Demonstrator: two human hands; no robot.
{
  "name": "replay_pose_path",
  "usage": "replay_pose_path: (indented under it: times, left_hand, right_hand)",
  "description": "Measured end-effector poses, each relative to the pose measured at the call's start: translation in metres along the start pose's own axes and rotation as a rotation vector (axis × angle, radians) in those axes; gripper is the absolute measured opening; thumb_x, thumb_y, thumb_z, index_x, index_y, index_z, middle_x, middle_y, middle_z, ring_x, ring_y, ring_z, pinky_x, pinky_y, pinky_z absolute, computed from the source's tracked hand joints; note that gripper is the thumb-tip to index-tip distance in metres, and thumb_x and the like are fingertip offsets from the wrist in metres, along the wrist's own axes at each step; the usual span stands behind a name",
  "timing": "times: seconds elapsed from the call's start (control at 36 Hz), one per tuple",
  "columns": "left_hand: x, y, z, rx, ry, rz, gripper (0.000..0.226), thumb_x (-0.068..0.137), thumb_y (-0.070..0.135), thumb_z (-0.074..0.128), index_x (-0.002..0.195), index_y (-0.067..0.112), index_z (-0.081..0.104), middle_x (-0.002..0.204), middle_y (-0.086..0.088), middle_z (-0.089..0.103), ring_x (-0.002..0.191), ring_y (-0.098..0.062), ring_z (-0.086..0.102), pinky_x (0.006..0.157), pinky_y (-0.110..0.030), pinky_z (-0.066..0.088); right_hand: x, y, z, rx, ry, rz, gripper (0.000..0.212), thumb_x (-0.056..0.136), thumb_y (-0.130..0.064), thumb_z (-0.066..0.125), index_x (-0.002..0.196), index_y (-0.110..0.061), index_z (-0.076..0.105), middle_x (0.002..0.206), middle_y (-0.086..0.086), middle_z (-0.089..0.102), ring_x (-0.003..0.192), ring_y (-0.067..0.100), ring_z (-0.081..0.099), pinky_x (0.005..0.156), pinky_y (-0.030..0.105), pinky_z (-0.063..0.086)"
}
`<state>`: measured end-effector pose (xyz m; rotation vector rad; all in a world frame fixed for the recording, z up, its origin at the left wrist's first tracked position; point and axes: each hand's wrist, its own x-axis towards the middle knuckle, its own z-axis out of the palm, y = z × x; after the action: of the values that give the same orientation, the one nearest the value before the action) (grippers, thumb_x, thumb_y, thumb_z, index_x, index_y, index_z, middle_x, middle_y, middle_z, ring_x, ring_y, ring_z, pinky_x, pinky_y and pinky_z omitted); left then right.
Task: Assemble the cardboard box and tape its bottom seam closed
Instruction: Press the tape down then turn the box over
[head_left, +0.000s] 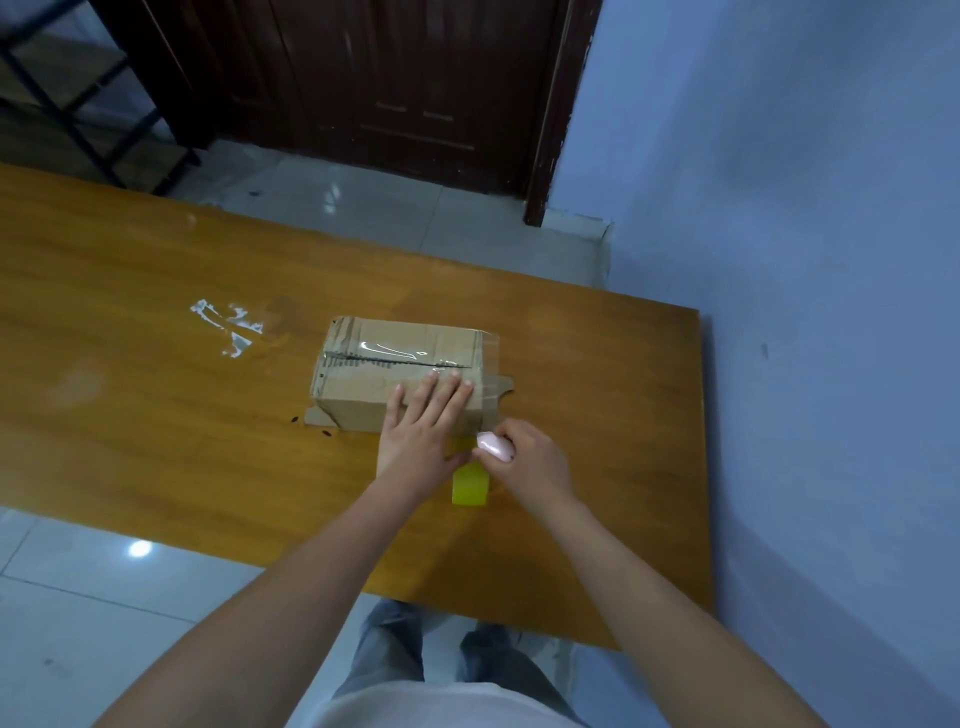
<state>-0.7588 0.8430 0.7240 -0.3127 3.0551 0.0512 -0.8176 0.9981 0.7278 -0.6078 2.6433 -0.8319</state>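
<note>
Left hand (423, 431) lies flat, fingers straight and spread, pressing down on the near part of the cardboard box (400, 374), fingertips close to the centre seam. Right hand (524, 457) is curled, gripping a small pale pink object (494, 447) at the box's near right corner; can't tell what the object is. Yellow-green tape roll (470, 483) sits on the bench (156, 415) just under and between both hands, partly hidden by them. Clear tape (405, 353) runs along the box's top seam, glossy, and carries on over the right end and down the near right side toward the right hand. Seam flaps look closed but ragged, with a dark gap showing along the left part. Box rests on the bench right of centre, a small cardboard tab sticking out at its right end and another at its near left corner. Farther left on the bench, well apart from the box: crumpled scraps of clear tape (228, 327). Beyond the bench edge: pale tiled floor (363, 208), dark wooden door (389, 78), blue wall (779, 208) on the right, black metal rack (78, 104) far left.
</note>
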Motion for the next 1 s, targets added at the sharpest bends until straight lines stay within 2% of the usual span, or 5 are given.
replay_pose_path:
  times: [0.25, 0.47, 0.83, 0.92, 1.0]
  left_hand:
    - [0.0, -0.002, 0.002, -0.015, 0.008, 0.008, 0.095, 0.082, 0.063, 0.051, 0.146, 0.033, -0.012, 0.159, 0.01, -0.001, 0.146, -0.015, -0.004, 0.112, -0.041, -0.015]
    - [0.0, -0.002, 0.002, -0.048, 0.034, 0.015, 0.092, 0.08, 0.058, 0.058, 0.149, 0.031, 0.003, 0.158, 0.008, 0.012, 0.146, -0.017, 0.006, 0.115, -0.044, -0.004]
    - [-0.001, -0.002, 0.002, -0.019, 0.048, 0.036, 0.096, 0.078, 0.067, 0.053, 0.149, 0.028, 0.002, 0.159, 0.006, 0.008, 0.146, -0.019, 0.004, 0.115, -0.046, -0.004]
    - [0.0, -0.001, 0.002, -0.024, 0.041, 0.03, 0.096, 0.079, 0.068, 0.053, 0.149, 0.028, 0.002, 0.159, 0.006, 0.008, 0.146, -0.019, 0.003, 0.115, -0.046, -0.006]
    - [0.0, -0.001, 0.002, -0.035, 0.038, 0.027, 0.095, 0.079, 0.068, 0.053, 0.149, 0.028, 0.003, 0.159, 0.007, 0.008, 0.146, -0.019, 0.003, 0.114, -0.045, -0.008]
  right_hand:
    - [-0.003, -0.007, 0.001, -0.042, 0.035, 0.006, 0.033, 0.079, -0.048, 0.066, 0.091, -0.018, 0.058, 0.096, -0.004, 0.062, 0.089, 0.018, 0.059, 0.062, 0.027, 0.033]
    - [-0.002, -0.013, 0.003, -0.052, 0.063, 0.044, 0.033, 0.081, -0.048, 0.064, 0.09, -0.017, 0.058, 0.096, -0.001, 0.063, 0.089, 0.022, 0.06, 0.062, 0.028, 0.032]
    - [0.001, 0.004, 0.001, -0.005, 0.168, 0.207, 0.032, 0.08, -0.047, 0.065, 0.086, -0.017, 0.055, 0.088, 0.0, 0.064, 0.083, 0.023, 0.059, 0.058, 0.027, 0.028]
    - [0.001, 0.025, -0.004, -0.042, 0.102, 0.261, 0.032, 0.084, -0.047, 0.061, 0.092, -0.016, 0.057, 0.095, 0.001, 0.063, 0.087, 0.023, 0.059, 0.06, 0.027, 0.032]
    - [-0.002, 0.051, -0.003, -0.115, 0.013, 0.325, 0.036, 0.09, -0.042, 0.056, 0.107, -0.011, 0.058, 0.112, 0.007, 0.059, 0.104, 0.026, 0.057, 0.069, 0.031, 0.042]
